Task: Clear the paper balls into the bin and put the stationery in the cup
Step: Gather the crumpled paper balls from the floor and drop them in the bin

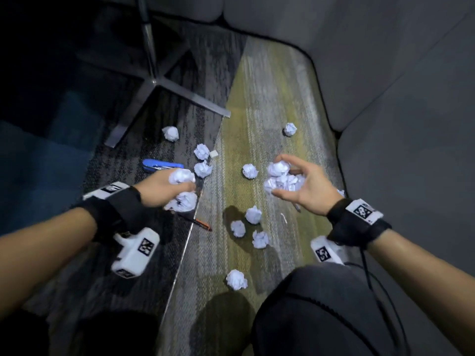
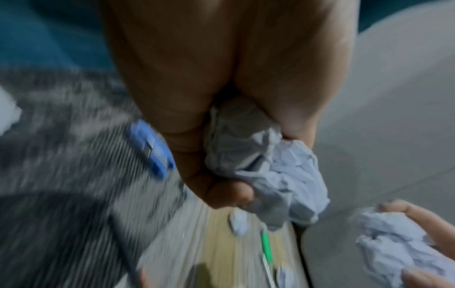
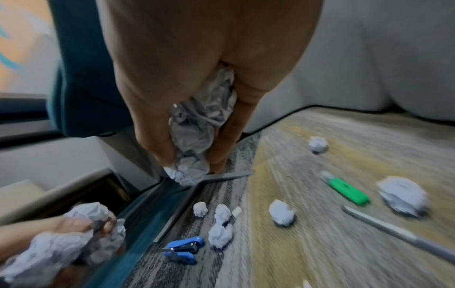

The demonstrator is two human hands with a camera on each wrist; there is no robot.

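I crouch over a carpet strewn with several crumpled white paper balls (image 1: 250, 171). My left hand (image 1: 180, 188) grips two of them (image 2: 258, 155), one above and one below the fingers. My right hand (image 1: 285, 176), palm up, curls its fingers round a cluster of paper balls (image 3: 197, 136). A blue stapler (image 1: 162, 165) lies just beyond the left hand, a small white eraser (image 1: 213, 153) farther off. An orange-tipped pen (image 1: 201, 224) lies under the left wrist. A green highlighter (image 3: 348, 191) and a grey pen (image 3: 393, 231) lie near the right hand. No bin or cup shows.
A chair's metal star base (image 1: 154, 83) stands at the far left on the dark carpet. Grey upholstered furniture (image 1: 398, 98) curves round the back and right. Blue upholstery (image 1: 38, 163) is at the left. My knee (image 1: 329, 304) is at the bottom right.
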